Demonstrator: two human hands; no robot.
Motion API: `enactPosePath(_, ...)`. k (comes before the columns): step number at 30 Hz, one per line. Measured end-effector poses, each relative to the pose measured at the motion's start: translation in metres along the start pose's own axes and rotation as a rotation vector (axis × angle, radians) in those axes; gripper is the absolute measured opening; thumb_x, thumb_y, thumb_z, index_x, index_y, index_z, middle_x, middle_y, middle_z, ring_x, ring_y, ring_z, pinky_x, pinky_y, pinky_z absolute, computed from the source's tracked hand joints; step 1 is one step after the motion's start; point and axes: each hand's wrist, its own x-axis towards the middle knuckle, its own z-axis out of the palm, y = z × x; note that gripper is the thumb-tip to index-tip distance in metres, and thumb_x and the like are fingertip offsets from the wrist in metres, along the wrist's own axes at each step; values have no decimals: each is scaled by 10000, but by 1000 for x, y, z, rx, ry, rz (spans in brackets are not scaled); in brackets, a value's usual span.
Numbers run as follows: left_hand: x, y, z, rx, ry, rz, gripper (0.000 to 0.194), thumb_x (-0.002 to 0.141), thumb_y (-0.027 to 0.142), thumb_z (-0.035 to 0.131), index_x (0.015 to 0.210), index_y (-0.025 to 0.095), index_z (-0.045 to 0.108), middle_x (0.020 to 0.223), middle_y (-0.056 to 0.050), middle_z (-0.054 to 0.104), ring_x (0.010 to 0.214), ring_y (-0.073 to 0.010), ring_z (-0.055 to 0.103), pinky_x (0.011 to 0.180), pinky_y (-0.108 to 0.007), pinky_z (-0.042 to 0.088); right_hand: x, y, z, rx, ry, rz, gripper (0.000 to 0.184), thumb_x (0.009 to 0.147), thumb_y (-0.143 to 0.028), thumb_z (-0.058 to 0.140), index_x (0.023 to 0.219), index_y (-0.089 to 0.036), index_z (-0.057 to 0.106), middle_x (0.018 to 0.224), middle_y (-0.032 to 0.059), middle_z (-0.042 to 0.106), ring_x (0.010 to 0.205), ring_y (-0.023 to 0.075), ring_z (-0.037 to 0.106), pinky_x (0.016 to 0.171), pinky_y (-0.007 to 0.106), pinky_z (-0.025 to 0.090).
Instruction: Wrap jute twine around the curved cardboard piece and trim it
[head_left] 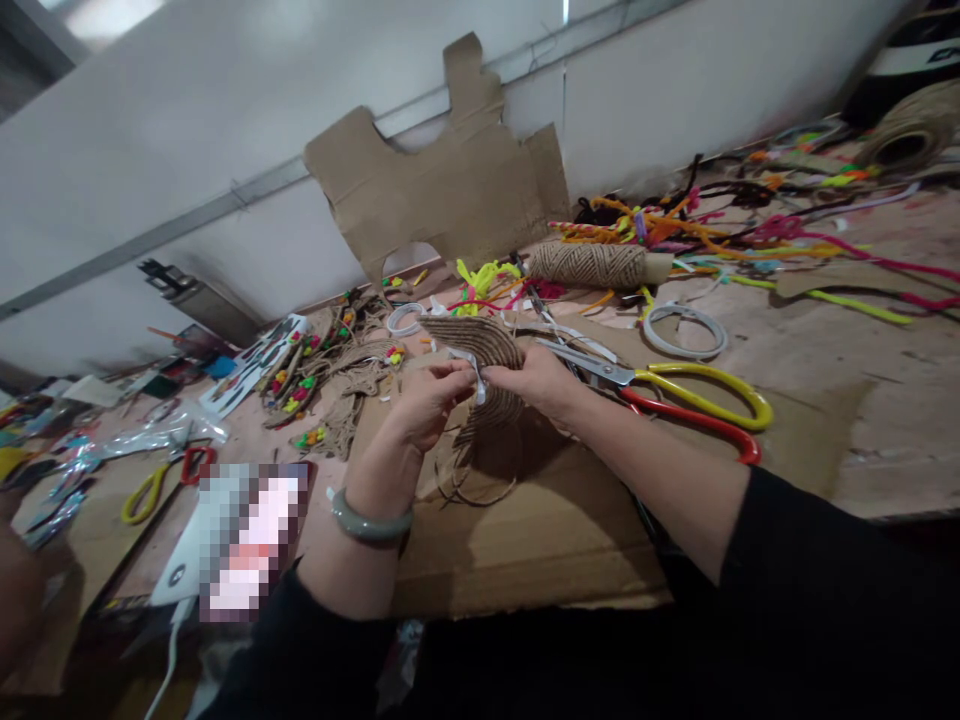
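Both hands meet over a curved piece of brown jute cord (484, 338), laid in side-by-side rows. A small white strip (479, 384), perhaps tape, lies across it. My left hand (429, 402) pinches this strip between thumb and fingers. From the other side, my right hand (546, 382) grips the cord piece, its thumb on top near the strip and its other fingers mostly hidden behind. Loose loops of cord (480, 490) hang below onto the cardboard sheet (525, 560). Large scissors (697, 390) with a yellow and a red handle lie just right of my right hand.
A cut cardboard piece (427, 190) leans on the wall. Behind my hands are a cord spool (589, 265), a white tape roll (685, 331) and colourful cords (795, 235). Left lie decorated cord pieces (300, 385), more scissors (150, 492) and a pixelated device (247, 545). Another person's arm (19, 590) shows.
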Motion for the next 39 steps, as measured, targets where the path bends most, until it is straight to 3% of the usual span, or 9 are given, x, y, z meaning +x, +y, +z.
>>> enactPosePath(7,-1,0,2,-13,53,-34,290,435,244,840,661,131,698,693,-8,636,651,-104,543,661,-255,423,1,-4,1,-66,114,5,185,636,-291,598,738,-138,613,634,-9,547,571,110,454,543,255,390)
enactPosePath(13,3,-9,2,183,200,207,202,524,296,790,638,157,695,662,2,655,642,-111,548,667,-250,421,2,-4,0,-295,149,-35,188,671,-323,579,735,-150,615,641,11,560,589,134,482,561,263,382)
enactPosePath(17,4,-15,-1,406,287,269,133,582,285,730,651,172,715,590,16,621,571,-114,514,600,-246,391,-1,-7,0,-458,152,-101,139,692,-292,561,685,-161,605,621,13,552,584,134,474,567,263,355)
enactPosePath(21,3,-16,-1,450,276,327,110,591,260,693,662,182,727,657,2,662,650,-142,569,642,-251,420,-3,-9,1,-485,171,-96,130,689,-287,571,666,-165,611,611,13,560,590,140,481,573,262,363)
enactPosePath(26,-1,-7,5,272,237,272,79,550,252,690,557,174,679,623,6,648,654,-131,562,693,-259,434,-1,-5,1,-285,139,-40,180,659,-307,575,731,-151,629,657,15,577,615,141,493,589,260,405)
enactPosePath(30,-3,-4,8,178,206,256,82,540,245,705,535,173,665,712,-16,689,743,-143,595,743,-259,448,1,-1,-1,-207,159,-7,196,639,-336,569,713,-158,607,611,-5,531,568,125,443,542,257,384)
enactPosePath(39,1,-12,4,425,263,295,91,594,260,712,562,186,669,582,11,614,582,-128,524,581,-244,385,-1,-3,-1,-369,113,-44,180,659,-337,555,623,-162,571,581,-4,503,567,118,441,528,242,353)
